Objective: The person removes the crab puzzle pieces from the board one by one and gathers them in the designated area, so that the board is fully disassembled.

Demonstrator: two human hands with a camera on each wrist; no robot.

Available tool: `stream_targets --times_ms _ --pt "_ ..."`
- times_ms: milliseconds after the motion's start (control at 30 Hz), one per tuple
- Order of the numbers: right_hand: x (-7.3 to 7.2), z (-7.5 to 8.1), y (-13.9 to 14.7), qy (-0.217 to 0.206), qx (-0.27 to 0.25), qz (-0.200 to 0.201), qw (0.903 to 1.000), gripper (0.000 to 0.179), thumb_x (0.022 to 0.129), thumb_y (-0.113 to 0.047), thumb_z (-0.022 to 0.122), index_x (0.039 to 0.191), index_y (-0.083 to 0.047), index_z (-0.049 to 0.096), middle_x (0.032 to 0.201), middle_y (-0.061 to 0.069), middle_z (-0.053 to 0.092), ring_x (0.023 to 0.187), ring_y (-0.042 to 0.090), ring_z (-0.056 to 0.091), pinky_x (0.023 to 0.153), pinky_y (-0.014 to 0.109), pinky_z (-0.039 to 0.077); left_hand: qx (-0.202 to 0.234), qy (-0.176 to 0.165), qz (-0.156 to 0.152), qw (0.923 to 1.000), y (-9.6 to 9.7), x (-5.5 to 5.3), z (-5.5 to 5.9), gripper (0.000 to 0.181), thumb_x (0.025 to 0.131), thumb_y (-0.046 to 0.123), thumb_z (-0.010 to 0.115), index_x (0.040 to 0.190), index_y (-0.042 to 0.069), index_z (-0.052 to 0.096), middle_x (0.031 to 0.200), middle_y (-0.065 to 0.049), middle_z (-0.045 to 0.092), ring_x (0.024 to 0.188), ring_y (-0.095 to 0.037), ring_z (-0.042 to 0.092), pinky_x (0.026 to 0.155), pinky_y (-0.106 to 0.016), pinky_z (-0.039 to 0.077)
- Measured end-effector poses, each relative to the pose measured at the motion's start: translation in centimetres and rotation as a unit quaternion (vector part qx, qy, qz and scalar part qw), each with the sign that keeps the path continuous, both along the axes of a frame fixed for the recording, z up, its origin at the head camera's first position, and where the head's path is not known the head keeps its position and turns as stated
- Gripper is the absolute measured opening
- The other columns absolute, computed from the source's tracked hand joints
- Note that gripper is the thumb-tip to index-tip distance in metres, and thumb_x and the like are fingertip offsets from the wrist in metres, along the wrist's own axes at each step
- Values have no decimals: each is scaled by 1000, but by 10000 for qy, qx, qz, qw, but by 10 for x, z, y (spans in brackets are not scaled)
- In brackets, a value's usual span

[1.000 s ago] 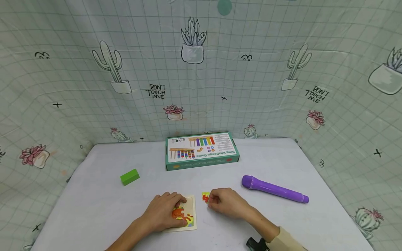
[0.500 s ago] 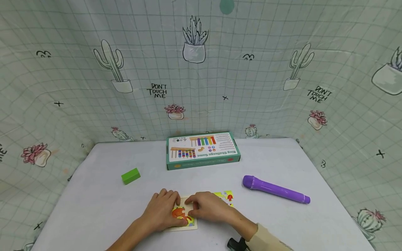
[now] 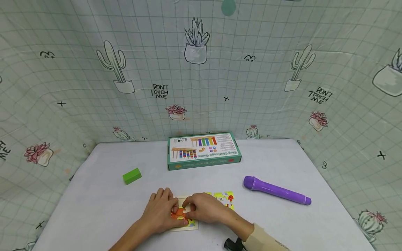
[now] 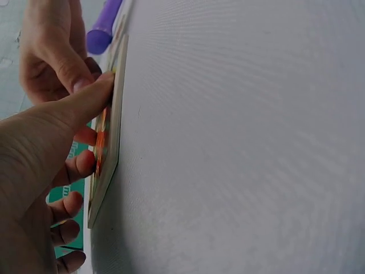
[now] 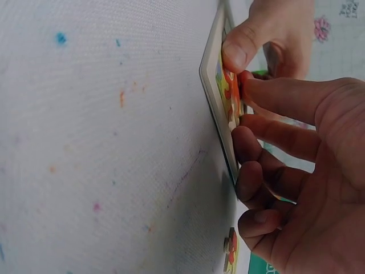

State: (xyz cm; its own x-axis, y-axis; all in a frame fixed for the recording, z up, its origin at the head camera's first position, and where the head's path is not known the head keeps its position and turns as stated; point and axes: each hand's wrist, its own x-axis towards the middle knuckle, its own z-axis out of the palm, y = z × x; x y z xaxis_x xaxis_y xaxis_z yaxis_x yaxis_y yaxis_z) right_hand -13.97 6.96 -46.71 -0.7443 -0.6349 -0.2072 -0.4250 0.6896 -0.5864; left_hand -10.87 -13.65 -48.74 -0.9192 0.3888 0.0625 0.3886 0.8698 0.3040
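Puzzle board (image 3: 187, 229) in a pale wooden frame, lying at the lower centre of the frame, has its orange-and-yellow picture partly covered by the two hands. From the left, a green block (image 3: 132, 176) sits apart, out of the working area. The left hand (image 3: 159, 211) comes in from the lower left, its thumb laid along the picture and the other fingers relaxed and bent, tips resting at the board, presumably to steady it. Opposite, the right hand (image 3: 205, 208) has thumb and forefinger brought together over the board; they seem to pinch a puzzle piece (image 5: 244, 107), though the fingertips hide most of it. Above them, at the centre, a green-edged game box (image 3: 204, 151) stands back from the hands. Just beyond the right hand lie loose pieces (image 3: 228, 198), probably set there for easy reach, and to the right a purple toy microphone (image 3: 276, 190) lies aslant. The white tabletop (image 3: 94, 209) shows small coloured specks in the right wrist view; behind it, a gridded cloth (image 3: 141, 62) printed with potted cacti hangs across the upper frame and down both sides.
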Motion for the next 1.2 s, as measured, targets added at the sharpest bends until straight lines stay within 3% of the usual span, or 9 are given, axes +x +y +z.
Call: stream_targets --times_ms 267,533,833,1067,1200 --pt "0 -1 -1 -87 -190 14 9998 25 90 -29 75 110 -16 72 66 -15 57 63 0 51 65 20 41 -1 44 -94 9999 -1 -2 1 56 67 75 75 67 29 45 87 10 36 81 -12 34 70 -36 27" --pt "0 -1 -5 -412 -341 -333 9980 19 90 -28 73 103 -14 72 69 -12 58 62 3 51 58 21 40 -76 34 -80 9999 0 -3 1 58 65 79 73 67 28 44 88 10 36 81 -12 34 69 -35 27" --pt "0 1 -8 -311 -393 -515 9974 13 90 -26 74 96 -16 70 69 -11 57 62 3 50 59 21 41 -295 154 -67 9994 -2 -4 -2 64 65 86 66 56 28 41 88 10 38 80 -12 36 70 -36 29" --pt "0 1 -13 -262 -336 -594 9973 28 89 -26 76 113 -12 72 70 -10 56 61 4 49 58 21 38 -309 125 -54 9994 -1 -4 0 64 66 85 67 56 27 42 87 9 38 80 -12 36 70 -36 30" --pt "0 1 -15 -325 -343 -533 9975 27 89 -26 76 112 -13 73 68 -11 57 59 4 49 57 21 37 -326 153 -56 9993 0 -4 1 64 66 85 66 56 27 42 87 9 38 80 -12 36 69 -36 30"
